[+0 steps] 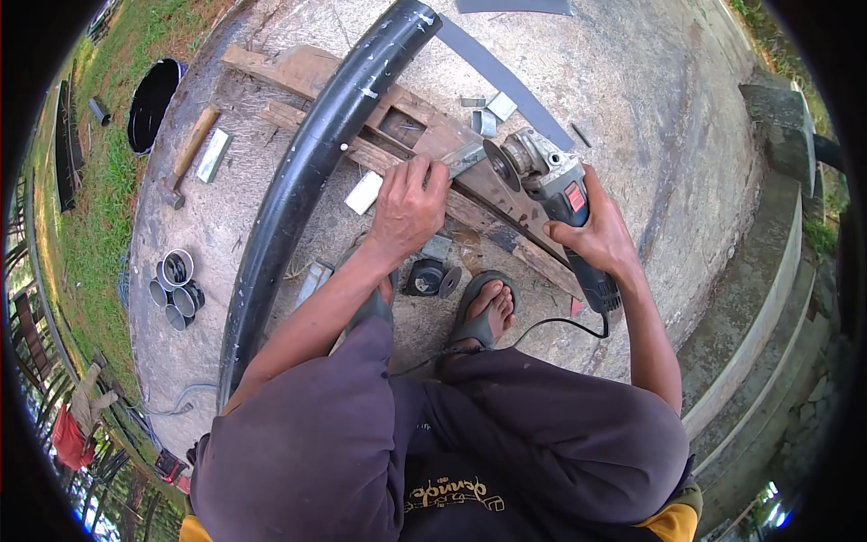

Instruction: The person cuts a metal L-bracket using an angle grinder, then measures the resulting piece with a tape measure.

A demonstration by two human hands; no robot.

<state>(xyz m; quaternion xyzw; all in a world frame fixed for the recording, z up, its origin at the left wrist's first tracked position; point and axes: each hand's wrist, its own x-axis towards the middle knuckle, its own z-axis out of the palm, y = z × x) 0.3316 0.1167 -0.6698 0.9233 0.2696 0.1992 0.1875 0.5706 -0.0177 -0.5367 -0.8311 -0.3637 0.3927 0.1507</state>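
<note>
My right hand (pixel 603 233) is closed around the body of an angle grinder (pixel 562 190), its cord running down toward my foot. The grinder's thin disc (pixel 502 166) stands on edge, close against the end of a small grey metal piece (pixel 465 160); whether they touch I cannot tell. Fingers bent, my left hand (pixel 409 206) grips that piece from the other side, over a weathered wooden plank (pixel 444 126). A long black pipe (pixel 302 167) lies across the planks, just left of my left hand.
Left on the concrete are a hammer (pixel 191 155), a pale metal block (pixel 213 155) and several short pipe rings (pixel 178 268). Metal offcuts (pixel 485 122) and a grey strip (pixel 506 79) lie beyond the plank. Near my sandalled foot (pixel 488 312) sits a black round part (pixel 426 277). Concrete steps (pixel 759 298) rise at right.
</note>
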